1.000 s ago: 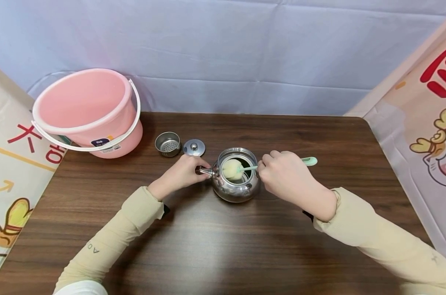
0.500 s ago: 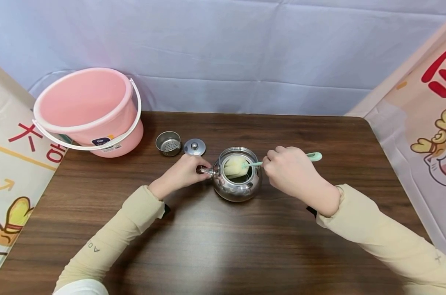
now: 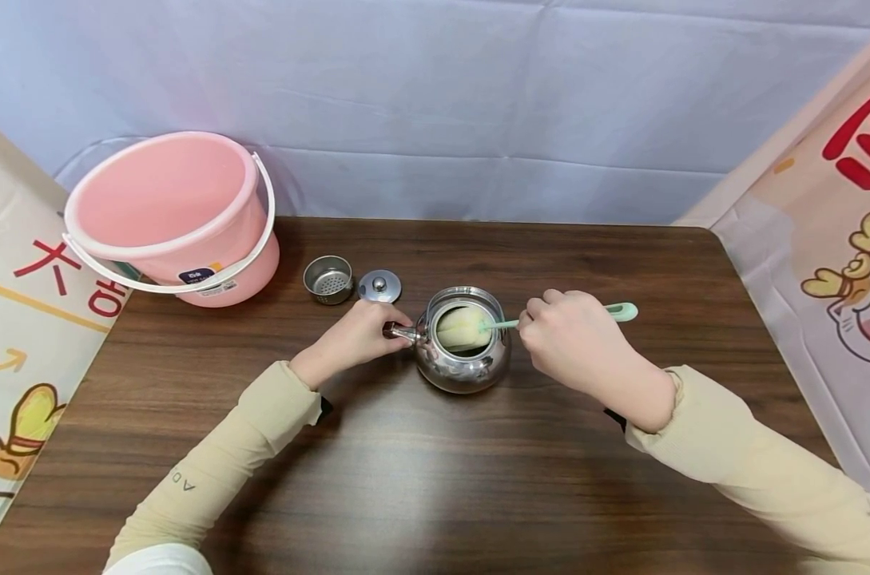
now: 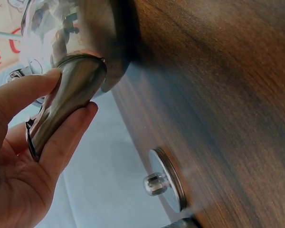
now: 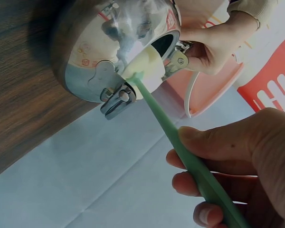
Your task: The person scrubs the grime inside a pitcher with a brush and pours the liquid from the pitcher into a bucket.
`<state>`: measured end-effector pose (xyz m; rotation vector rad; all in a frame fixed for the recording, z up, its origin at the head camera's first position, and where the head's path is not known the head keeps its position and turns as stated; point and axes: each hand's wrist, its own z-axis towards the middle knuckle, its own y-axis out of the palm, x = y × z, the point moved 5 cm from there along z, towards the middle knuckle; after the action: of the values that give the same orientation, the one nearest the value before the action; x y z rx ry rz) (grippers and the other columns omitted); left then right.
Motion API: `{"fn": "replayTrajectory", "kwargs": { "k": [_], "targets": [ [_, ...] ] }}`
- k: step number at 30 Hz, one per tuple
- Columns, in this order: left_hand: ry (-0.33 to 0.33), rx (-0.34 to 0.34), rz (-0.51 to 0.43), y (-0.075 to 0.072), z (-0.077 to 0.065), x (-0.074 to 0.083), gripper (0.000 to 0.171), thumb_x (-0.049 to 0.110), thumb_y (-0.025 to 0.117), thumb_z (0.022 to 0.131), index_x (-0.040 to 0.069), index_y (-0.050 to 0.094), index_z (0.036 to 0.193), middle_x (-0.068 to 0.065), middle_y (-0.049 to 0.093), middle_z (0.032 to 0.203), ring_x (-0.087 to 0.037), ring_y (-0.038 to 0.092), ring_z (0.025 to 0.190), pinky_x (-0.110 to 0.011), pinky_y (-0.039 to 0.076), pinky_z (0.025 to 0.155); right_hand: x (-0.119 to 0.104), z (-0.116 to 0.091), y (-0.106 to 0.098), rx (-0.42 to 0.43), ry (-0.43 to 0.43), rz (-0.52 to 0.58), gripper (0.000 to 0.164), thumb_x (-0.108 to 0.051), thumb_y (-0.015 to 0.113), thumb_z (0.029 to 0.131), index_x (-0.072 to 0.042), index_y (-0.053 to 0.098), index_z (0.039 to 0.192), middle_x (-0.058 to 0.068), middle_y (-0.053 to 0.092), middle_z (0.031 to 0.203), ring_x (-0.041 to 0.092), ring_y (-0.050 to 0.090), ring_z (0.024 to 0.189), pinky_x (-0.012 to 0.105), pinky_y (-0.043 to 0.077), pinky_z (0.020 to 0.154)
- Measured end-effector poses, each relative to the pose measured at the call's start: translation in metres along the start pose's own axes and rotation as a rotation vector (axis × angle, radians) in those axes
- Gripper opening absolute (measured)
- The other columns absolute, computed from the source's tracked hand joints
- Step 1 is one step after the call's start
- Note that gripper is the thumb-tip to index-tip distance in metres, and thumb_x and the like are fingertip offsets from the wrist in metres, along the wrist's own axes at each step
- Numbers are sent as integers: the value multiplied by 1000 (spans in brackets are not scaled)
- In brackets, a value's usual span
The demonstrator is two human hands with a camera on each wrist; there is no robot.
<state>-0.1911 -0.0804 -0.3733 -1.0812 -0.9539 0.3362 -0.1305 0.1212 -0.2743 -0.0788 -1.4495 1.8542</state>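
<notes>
A shiny steel kettle [image 3: 463, 371] stands upright on the table with its top uncovered. My left hand [image 3: 355, 334] pinches the kettle's spout [image 4: 69, 97] between thumb and fingers. The green handle of a sponge brush [image 5: 192, 161] is held in my right hand [image 3: 574, 339], fingers curled round it. Its pale yellow sponge head [image 3: 465, 329] sits in the kettle's mouth, partly hidden by the rim. Behind my left hand lies the round steel lid [image 3: 379, 285], knob up. Beside the lid is a small perforated steel strainer [image 3: 328, 281].
A large pink bucket [image 3: 240, 275] with a white handle stands at the back left of the brown wooden table [image 3: 406, 495]. A pale cloth backdrop [image 3: 435, 112] hangs behind the table, and printed sheets flank both sides.
My right hand has shifted slightly right with the brush, and the sponge head has changed its position within the kettle's mouth. My left hand and the kettle have stayed nearly still.
</notes>
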Motion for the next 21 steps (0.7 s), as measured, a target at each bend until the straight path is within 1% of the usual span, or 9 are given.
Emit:
{"fn": "replayTrajectory", "kwargs": {
  "k": [9,14,21],
  "targets": [
    [-4,4,-10,-2,0,1,15,11,73,73,4,72,86,-1,69,83,-8,58,71,-24,47,65,-5,-1,-4,5,-11,-4,21,7,57,56,-7,44,47,2,36,49,18,29,44,24,23,38],
    [-8,-5,-19,-1,0,0,15,10,72,74,4,71,87,-2,69,83,-8,58,71,-23,47,65,-8,-1,-5,-2,-12,10,22,6,56,56,-8,42,46,2,35,49,17,29,44,23,22,39],
    [-13,-11,-32,1,0,-2,14,9,72,74,3,71,87,-2,68,82,-11,59,70,-23,47,63,-14,2,-5,-4,-30,19,21,6,55,57,-8,43,47,1,32,49,17,28,44,23,22,39]
  ]
}}
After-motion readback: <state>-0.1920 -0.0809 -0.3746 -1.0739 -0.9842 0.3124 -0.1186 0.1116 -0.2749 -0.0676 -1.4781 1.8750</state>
